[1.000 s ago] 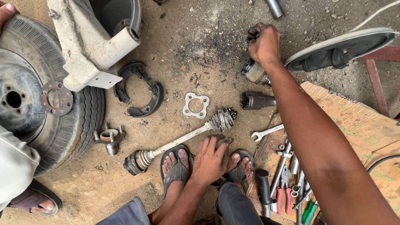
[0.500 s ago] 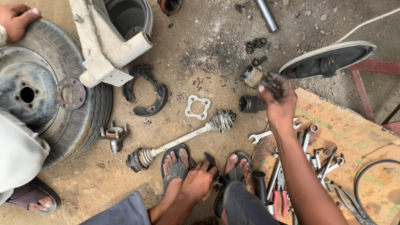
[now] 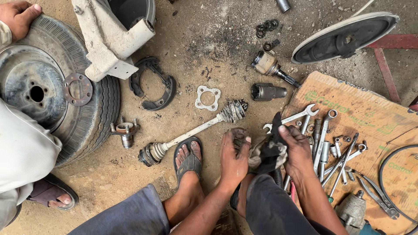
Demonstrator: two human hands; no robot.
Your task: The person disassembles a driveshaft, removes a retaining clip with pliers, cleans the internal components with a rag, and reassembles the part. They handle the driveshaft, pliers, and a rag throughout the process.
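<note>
- My right hand (image 3: 299,146) is closed on a dark, greasy rag (image 3: 269,150); the fingers pinch its upper edge.
- My left hand (image 3: 234,156) lies flat over the rag's left side, fingers together and pressing down rather than gripping. What sits under the palm is hidden.
- The rag is bunched between both hands, above my right knee. It covers my right foot almost wholly; I cannot make out whether anything is wrapped inside.
- My left foot (image 3: 188,157) in a dark sandal rests on the dirt floor (image 3: 209,56), just beside the left hand.
- An axle shaft (image 3: 196,129) lies slantwise past the toes, splined end up near the hands, joint end down left.
- Right of my hand: a sheet of cardboard (image 3: 361,109) with spanners (image 3: 322,139) in a loose heap; they overlap, so a count is not possible.
- Further up: a square gasket (image 3: 207,97), a dark sleeve (image 3: 266,92), a stub joint (image 3: 270,67).
- Far left: a tyre on its wheel (image 3: 52,95), partly under a pale cast housing (image 3: 109,43) that is cut off at the top edge.
- Another person's hand (image 3: 17,17) rests on the tyre; their sandalled foot (image 3: 54,193) shows at lower left, the rest out of frame.
</note>
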